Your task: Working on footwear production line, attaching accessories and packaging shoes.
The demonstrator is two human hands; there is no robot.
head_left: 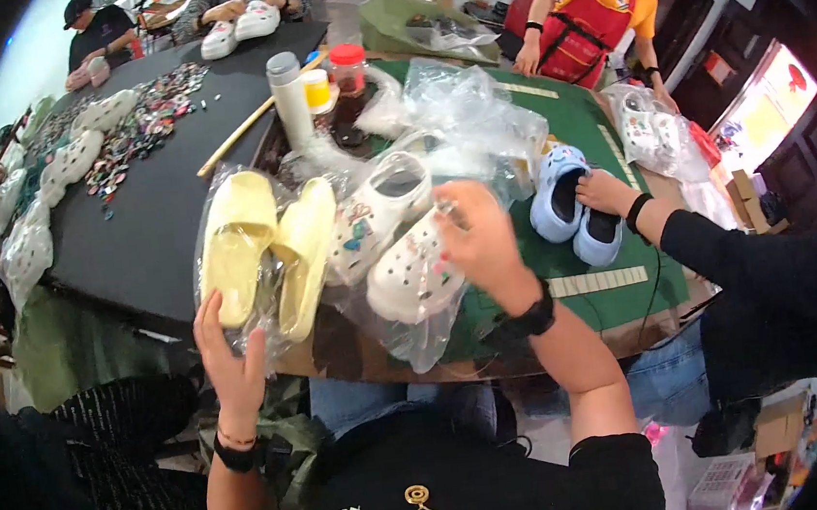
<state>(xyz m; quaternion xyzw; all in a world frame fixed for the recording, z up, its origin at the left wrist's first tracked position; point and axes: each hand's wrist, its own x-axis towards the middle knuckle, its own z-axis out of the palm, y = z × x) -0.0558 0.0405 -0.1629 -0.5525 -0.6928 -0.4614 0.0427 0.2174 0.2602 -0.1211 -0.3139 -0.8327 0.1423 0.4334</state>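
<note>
White clogs (pixel 398 246) in a clear plastic bag (pixel 416 337) sit right in front of me, near the table's front edge, and my right hand (pixel 480 239) is on them. Its fingers are curled over the upper end of the nearer clog, pinching the bag film there, though I cannot tell how firm the grip is. The clogs carry small coloured charms and lie side by side, toes pointing away to the upper right.

My left hand (pixel 231 353) is lower down at the table edge, fingers spread and raised, touching the bottom of a second clear bag that holds a pair of pale yellow slippers (pixel 267 248). It is open, clamped on nothing. The yellow pair lies just beside the white clogs, to their left.

To my right, another person's hand (pixel 607 192) in a black sleeve rests on a pair of light blue clogs (pixel 570 207) on the green mat (pixel 617 305). Further back I see crumpled clear bags (pixel 459 105), a white bottle (pixel 290 100) and a red-lidded jar (pixel 349 71). On the black table (pixel 162 209) to the left lie scattered charms (pixel 144 123) and more white clogs along its rim. A person in an orange shirt and red apron (pixel 588 30) stands at the far side.
</note>
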